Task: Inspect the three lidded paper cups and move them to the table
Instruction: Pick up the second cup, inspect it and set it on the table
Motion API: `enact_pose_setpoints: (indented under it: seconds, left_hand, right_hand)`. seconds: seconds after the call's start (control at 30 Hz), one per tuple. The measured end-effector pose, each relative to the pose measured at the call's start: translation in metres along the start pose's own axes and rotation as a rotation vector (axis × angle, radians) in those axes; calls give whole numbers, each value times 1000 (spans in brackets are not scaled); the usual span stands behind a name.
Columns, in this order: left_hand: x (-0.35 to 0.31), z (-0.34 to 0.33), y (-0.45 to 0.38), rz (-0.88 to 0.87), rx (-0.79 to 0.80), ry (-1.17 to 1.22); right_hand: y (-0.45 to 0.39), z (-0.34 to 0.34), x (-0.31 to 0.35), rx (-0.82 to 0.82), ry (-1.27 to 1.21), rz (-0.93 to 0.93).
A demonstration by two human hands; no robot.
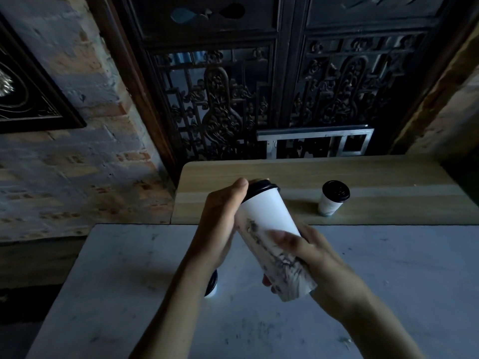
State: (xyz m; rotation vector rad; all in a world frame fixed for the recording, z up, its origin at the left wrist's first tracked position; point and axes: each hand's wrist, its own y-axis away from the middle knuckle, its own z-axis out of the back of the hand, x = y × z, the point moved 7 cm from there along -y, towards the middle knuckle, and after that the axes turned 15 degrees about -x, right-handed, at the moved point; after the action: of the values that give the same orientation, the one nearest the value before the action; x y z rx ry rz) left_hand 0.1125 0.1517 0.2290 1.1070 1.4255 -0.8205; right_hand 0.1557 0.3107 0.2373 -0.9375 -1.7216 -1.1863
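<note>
Held cup (269, 229): tall white paper cup, black lid, tilted with lid away from the person, in the air above the marble table's far edge.
Right hand (308, 252): fingers curled round the cup's lower half.
Left hand (220, 224): cups the upper side, thumb at the lid.
Second cup (333, 199): upright on wooden counter (388, 182), mid-surface.
Third cup (212, 286): on marble table (129, 281), mostly hidden under left wrist.

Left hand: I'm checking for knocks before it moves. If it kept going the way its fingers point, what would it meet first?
The left hand points up and away along the held cup, toward the wooden counter. Nothing stands on that stretch; the small cup sits well right. The carved screen likely comes first, though depth is unclear.
</note>
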Motion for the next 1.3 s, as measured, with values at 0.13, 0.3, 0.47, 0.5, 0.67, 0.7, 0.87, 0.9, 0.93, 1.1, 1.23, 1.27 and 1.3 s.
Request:
enact_pose_setpoints:
  seconds: [0.13,0.3,0.47,0.5,0.67,0.7,0.87,0.9,0.93,1.1,1.23,1.27,1.3]
  left_hand:
    - [1,-3,0,-8,15,35]
    - [1,-2,-2,6,-99,-7]
    - [1,-4,-2,-64,-148,-145]
    - [2,-6,-2,-62,-135,-168]
    - [4,-5,-2,-31,-85,-141]
    - [2,-5,-1,-29,-71,-117]
    - [-4,-4,-1,-71,-72,-37]
    - [-3,-3,-1,-67,-83,-41]
    - [-2,-2,-2,-59,-99,-49]
    - [3,1,-3,-27,-149,-56]
    - [0,-3,1,-61,-56,-50]
    - [-3,-3,3,-79,-45,-41]
    - [-6,-3,4,-98,-37,-33]
  right_hand:
    - [-2,-5,-9,73,-143,-201]
    - [-2,7,-2,-101,67,28]
    - [2,7,13,-290,789,485]
    - [3,5,12,-295,810,506]
    - [1,13,10,-188,259,274]
    - [1,13,9,-154,134,174]
    - [3,6,-2,-6,-165,-107]
    - [3,6,-2,-10,-157,-103]
    - [3,6,-1,-33,-137,-93]
    - [5,11,13,-159,172,108]
    - [7,11,22,-125,208,175]
    - [6,13,21,-115,198,170]
    - [5,15,17,-103,167,149]
